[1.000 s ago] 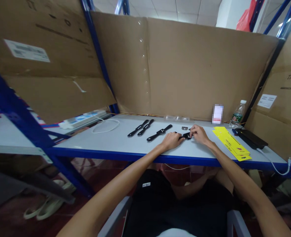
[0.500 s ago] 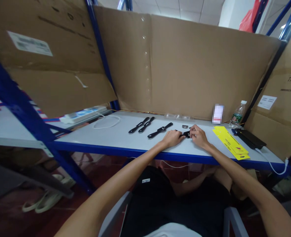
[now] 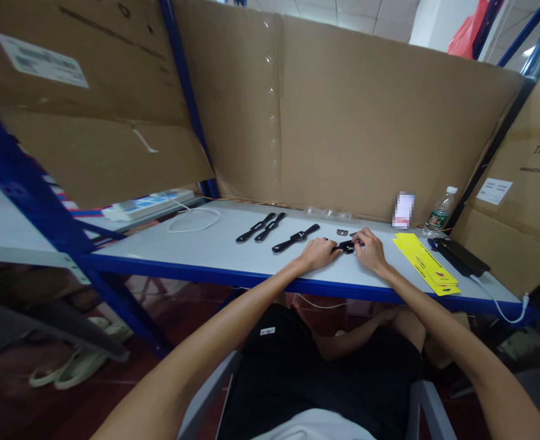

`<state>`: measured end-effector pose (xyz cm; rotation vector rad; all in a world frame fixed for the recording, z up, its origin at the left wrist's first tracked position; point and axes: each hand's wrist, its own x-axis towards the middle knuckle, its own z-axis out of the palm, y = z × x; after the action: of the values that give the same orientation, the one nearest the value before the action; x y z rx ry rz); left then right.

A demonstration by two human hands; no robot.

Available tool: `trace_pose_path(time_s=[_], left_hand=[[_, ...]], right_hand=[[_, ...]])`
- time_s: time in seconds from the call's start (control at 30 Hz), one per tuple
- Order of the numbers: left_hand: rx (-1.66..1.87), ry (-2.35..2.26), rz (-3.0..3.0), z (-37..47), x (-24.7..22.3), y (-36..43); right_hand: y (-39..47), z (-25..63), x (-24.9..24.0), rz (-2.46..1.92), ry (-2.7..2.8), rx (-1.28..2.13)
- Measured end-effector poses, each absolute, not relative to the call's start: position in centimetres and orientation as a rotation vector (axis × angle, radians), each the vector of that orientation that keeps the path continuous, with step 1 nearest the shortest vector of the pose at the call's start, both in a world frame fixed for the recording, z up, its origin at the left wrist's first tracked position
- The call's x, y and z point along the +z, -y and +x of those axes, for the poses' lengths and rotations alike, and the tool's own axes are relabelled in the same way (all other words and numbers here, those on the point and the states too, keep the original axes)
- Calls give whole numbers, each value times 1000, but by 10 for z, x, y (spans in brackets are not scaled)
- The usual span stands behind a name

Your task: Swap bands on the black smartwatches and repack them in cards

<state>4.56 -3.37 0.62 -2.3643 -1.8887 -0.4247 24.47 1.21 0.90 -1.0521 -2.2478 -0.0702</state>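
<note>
A black spokeshave point(image 3: 347, 247) lies low over the table between my two hands. Its left handle is in the closed fingers of my left hand point(image 3: 318, 253). My right hand point(image 3: 369, 249) is pinched at its right end, and those fingers hide that handle. Just beyond the hands rests a small flat metal blade point(image 3: 342, 232). To the left of my left hand is another black spokeshave point(image 3: 295, 238), set at a slant. Two more, a left one point(image 3: 255, 228) and one beside it point(image 3: 270, 227), lie side by side farther left.
Yellow printed cards point(image 3: 426, 264) lie right of my hands, beside a black case point(image 3: 461, 256) with a white cable. A water bottle point(image 3: 440, 212) and a blurred phone-like screen point(image 3: 403, 211) stand behind. Clear plastic pieces point(image 3: 328, 213) lie along the cardboard wall point(image 3: 380, 122). A power strip point(image 3: 148, 205) sits left.
The view has shifted slightly. Both hands stay at the same spokeshave, with more of its middle showing between them and only small finger movement.
</note>
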Motion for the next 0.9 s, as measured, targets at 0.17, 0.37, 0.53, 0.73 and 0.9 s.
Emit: trace_pose_path(time_s=[0.17,0.37,0.53,0.73,0.9], left_hand=[[-427,1897,-2371,46,8,36],[-404,1919,-2360,48,11,38],[-375,1881,-2352,48,10,37],[-399,1892,-2354,47,8,35],[-411,1896,-2353,46,5,32]], right_hand=[[-9,238,12,-1223,2276,-94],[-11,237,11,-1314,2335,-106],[-13,241,6,-997,2366,-50],[-19,244,0,-861,2258,-66],[-22,246,-1,-748,2250,-70]])
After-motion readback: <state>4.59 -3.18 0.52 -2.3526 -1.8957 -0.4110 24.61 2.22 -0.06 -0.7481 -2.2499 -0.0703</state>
